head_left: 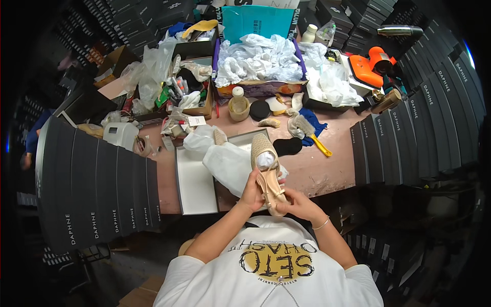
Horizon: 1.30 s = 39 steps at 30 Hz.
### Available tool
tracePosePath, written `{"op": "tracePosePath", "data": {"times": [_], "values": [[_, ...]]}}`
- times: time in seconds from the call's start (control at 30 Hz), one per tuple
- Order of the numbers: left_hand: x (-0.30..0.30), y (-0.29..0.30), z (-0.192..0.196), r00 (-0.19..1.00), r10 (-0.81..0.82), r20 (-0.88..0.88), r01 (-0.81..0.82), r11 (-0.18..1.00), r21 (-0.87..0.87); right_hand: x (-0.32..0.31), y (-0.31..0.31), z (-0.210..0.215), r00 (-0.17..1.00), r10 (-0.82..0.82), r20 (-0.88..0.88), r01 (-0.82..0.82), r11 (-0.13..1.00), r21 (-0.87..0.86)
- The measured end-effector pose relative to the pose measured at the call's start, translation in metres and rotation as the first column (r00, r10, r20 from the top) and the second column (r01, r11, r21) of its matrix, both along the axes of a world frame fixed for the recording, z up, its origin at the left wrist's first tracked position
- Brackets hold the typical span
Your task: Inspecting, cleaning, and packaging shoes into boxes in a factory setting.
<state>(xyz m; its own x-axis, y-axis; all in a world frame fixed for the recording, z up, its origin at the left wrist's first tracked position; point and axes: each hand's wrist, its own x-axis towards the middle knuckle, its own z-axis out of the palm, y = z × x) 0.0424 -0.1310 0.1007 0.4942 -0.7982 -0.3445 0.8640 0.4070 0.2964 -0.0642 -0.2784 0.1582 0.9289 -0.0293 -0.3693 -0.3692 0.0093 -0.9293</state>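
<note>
A beige woven slingback shoe (263, 147) is held in front of me, toe pointing away, with crumpled white paper (265, 160) stuffed in its toe. My left hand (251, 192) grips the shoe's left side near the middle. My right hand (298, 204) has its fingers closed around the strap and heel end. Under and beside the shoe lies white tissue paper (227, 166) in an open shoebox (196, 189). Part of a second beige shoe (219, 137) shows among the tissue. A black insole-shaped piece (287, 147) rests to the right of the shoe.
Stacks of dark shoeboxes stand left (92, 179) and right (409, 138). Across the back sit a box of crumpled white paper (258, 61), a glue jar (239, 106), a yellow-handled brush (313, 134) on a blue cloth, and an orange device (367, 68). A white tape dispenser (120, 135) stands left.
</note>
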Motion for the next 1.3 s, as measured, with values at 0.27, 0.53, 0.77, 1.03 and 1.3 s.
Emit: {"op": "tracePosePath", "data": {"times": [0.27, 0.53, 0.77, 1.03, 1.3], "values": [[-0.023, 0.023, 0.018, 0.960, -0.099, 0.262, 0.014, 0.952, 0.307, 0.072, 0.018, 0.028, 0.905, 0.271, 0.329, 0.133, 0.554, -0.822], [-0.021, 0.057, -0.001, 0.999, 0.031, 0.036, -0.039, 0.964, 0.261, 0.065, 0.012, -0.023, 0.929, -0.313, 0.196, 0.267, 0.936, 0.230], [-0.016, 0.080, 0.004, 0.993, 0.105, 0.058, -0.115, 0.964, 0.239, 0.094, 0.008, -0.055, 0.898, -0.117, 0.424, 0.299, 0.869, -0.395], [-0.035, 0.060, 0.006, 0.941, 0.109, 0.319, -0.265, 0.825, 0.499, 0.118, 0.079, -0.031, 0.841, 0.522, 0.145, -0.280, 0.647, -0.709], [0.015, 0.098, 0.038, 0.989, 0.150, -0.005, -0.143, 0.948, 0.285, 0.120, 0.108, 0.009, 0.834, 0.552, 0.014, -0.420, 0.651, -0.633]]}}
